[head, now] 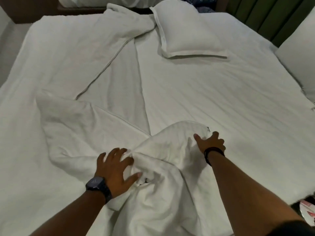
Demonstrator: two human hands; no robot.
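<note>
Hands, left (pixel 115 167) and right (pixel 210 142), touch duvet (pixel 163 150) (zip pull (pixel 208 128) showing).

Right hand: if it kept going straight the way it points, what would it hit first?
Probably the raised fold of the white duvet, near its zip pull, just ahead of the right hand; it may be touching it. Beyond that lies only flat sheet.
</note>
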